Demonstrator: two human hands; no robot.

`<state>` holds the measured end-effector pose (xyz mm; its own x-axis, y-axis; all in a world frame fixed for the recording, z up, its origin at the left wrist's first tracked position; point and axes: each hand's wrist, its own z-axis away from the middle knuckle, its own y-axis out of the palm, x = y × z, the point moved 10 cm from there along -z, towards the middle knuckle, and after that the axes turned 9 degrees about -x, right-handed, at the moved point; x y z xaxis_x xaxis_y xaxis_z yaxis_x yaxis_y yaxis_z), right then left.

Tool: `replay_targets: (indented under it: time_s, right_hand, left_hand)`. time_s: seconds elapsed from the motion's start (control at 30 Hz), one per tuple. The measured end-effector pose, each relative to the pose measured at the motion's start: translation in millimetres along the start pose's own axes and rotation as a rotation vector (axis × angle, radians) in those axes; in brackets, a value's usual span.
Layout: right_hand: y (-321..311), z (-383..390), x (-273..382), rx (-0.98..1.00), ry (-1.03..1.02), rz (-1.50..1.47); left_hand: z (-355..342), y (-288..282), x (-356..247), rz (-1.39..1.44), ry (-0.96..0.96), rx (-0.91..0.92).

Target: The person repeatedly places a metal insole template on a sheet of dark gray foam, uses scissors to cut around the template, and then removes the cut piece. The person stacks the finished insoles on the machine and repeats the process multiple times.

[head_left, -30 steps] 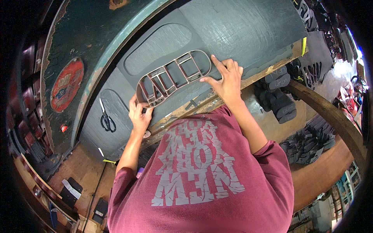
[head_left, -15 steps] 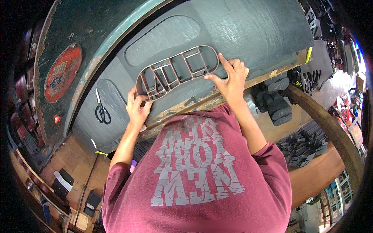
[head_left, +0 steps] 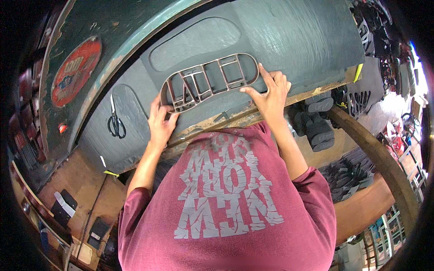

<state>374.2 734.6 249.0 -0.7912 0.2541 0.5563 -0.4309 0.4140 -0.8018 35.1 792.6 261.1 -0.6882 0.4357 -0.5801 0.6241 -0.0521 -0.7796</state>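
A sole-shaped metal cutting die [head_left: 207, 79] with crossbars inside lies on a dark grey sheet [head_left: 294, 36]. My left hand [head_left: 161, 123] grips its left end, thumb at the near rim and fingers around the outer side. At the opposite end, my right hand [head_left: 272, 90] holds the rim between thumb and forefinger. Just beyond the die, a rounded, sole-shaped outline [head_left: 195, 43] shows in the sheet. A second outline [head_left: 129, 106] is at the left, with black-handled scissors [head_left: 116, 125] lying beside and partly over it.
A green metal machine part [head_left: 122, 38] with a red oval plate [head_left: 77, 72] stands at the far left. The worn wooden table edge [head_left: 307, 94] runs in front of me. To the right are dark sole-shaped pieces [head_left: 318, 128], a curved beam [head_left: 377, 140] and a dark pile [head_left: 346, 174].
The view has turned slightly. Both hands keep their hold on the cutting die, which stays in nearly the same place on the sheet.
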Motion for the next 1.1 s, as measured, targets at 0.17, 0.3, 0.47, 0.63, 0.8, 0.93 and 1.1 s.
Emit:
replay_targets:
  time_s: [0.17, 0.3, 0.47, 0.63, 0.8, 0.93, 1.1]
  right_hand:
    - [0, 1, 4, -0.006, -0.043, 0.021]
    - [5, 2, 2, 0.006, -0.057, 0.059]
    - [10, 2, -8, -0.018, -0.072, 0.079]
    - [15, 2, -20, -0.006, -0.083, 0.098]
    - [12, 1, -17, -0.053, -0.129, 0.063]
    - [14, -1, -19, -0.016, -0.094, 0.051]
    - [14, -1, -20, 0.021, -0.074, 0.064]
  left_hand:
    - [14, -14, -1, -0.057, -0.218, -0.208]
    - [34, -12, 1, -0.163, -0.466, -0.191]
    - [50, -12, 5, -0.033, -0.634, -0.354]
    - [57, -9, 10, 0.019, -0.653, -0.424]
    - [57, -9, 11, 0.052, -0.644, -0.45]
    - [56, -11, 8, 0.036, -0.61, -0.436]
    - [51, -13, 11, 0.059, -0.562, -0.354]
